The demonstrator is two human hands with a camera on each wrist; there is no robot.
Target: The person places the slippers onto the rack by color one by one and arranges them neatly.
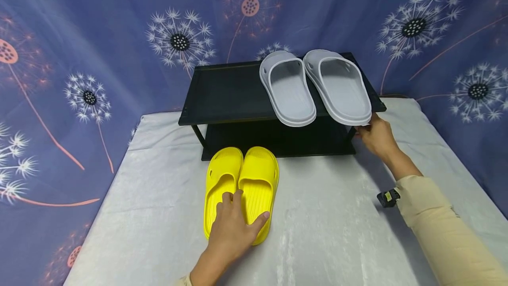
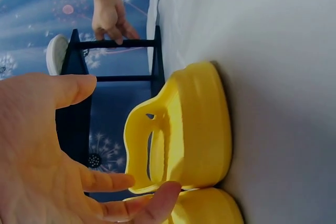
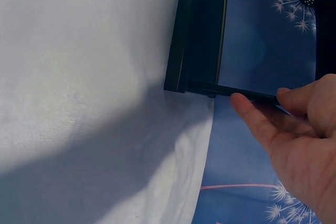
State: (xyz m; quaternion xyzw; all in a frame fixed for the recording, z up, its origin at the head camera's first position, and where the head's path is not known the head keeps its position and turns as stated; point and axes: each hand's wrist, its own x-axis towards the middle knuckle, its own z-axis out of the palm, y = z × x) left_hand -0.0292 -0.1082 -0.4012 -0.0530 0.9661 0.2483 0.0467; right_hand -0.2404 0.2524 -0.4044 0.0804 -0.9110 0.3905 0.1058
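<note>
A pair of yellow slippers [image 1: 259,164] lies side by side on the light cloth, toes toward a black two-tier shoe rack [image 1: 226,94]. My left hand [image 1: 230,231] is over their heel ends, its thumb and fingers spread; in the left wrist view the fingertips overlap the slippers. At the rack's right end, my right hand [image 1: 379,138] holds a side post, and the right wrist view shows thumb and finger pinching that thin black post [image 3: 220,88]. Two grey slippers, one [image 1: 291,94] beside the other [image 1: 345,92], sit on the right part of the top shelf.
The rack's lower shelf [image 1: 254,138] lies low over the cloth-covered table [image 1: 317,224]. A blue curtain [image 1: 119,21] with dandelion prints hangs behind and on both sides. A small black camera [image 1: 388,198] is worn at the right wrist.
</note>
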